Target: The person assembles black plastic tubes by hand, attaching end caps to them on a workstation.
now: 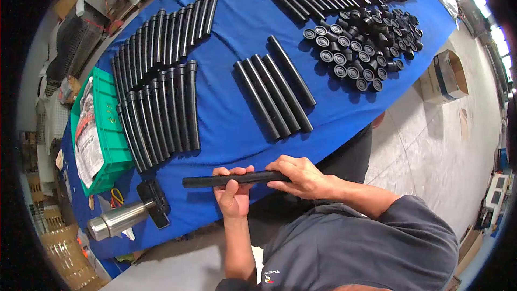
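A black tube (pixel 234 179), judged stiff, light and smooth (likely plastic), is clasped by the left hand (pixel 232 194) mid-length and the right hand (pixel 300 177) at its end.

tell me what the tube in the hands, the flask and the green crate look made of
Tube: looks like matte black plastic, dull and even with no glint; rubber can't be ruled out. Flask: metal, probably brushed stainless steel, silvery with bright streaks of reflection. Crate: moulded plastic, going by its uniform green colour and ribbed walls.
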### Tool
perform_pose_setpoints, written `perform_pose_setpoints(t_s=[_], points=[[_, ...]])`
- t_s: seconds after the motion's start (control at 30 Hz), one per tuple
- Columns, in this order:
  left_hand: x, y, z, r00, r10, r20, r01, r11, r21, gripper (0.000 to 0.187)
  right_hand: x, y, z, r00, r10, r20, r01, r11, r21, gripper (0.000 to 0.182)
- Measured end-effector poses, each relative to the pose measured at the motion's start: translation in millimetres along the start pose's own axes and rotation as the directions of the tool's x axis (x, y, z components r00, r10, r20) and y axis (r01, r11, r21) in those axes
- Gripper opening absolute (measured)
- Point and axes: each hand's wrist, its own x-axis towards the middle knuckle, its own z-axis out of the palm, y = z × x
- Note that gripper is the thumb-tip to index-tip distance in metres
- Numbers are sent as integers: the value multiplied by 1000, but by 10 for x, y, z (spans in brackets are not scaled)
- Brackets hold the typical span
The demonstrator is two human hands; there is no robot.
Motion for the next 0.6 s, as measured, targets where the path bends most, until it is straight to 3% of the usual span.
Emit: perform_pose_setpoints(t_s=[0.17, 0.37, 0.47, 0.57, 0.6], points=[[2, 10, 68, 1000, 18, -26, -17, 999, 31, 34, 35, 22, -3, 1000, -15, 10, 15, 1000, -7, 37], [-2, 28, -10, 999, -8, -32, 5, 995, -101, 34, 33, -27, 10, 994, -104, -45, 106, 994, 23, 36], [-5, 28, 0, 1000, 12, 5, -11, 992, -124, 35, 37, -184, -145, 972, 206, 110, -230, 932, 280, 37], [36, 22, 202, 995, -9, -97, 3, 998, -57, 37, -11, -17, -59, 999, -16, -49, 22, 993, 113, 38], [35, 21, 153, 998, -22, -65, 18, 998, -61, 37, -30, 19, -34, 995, -76, -58, 79, 996, 45, 37]])
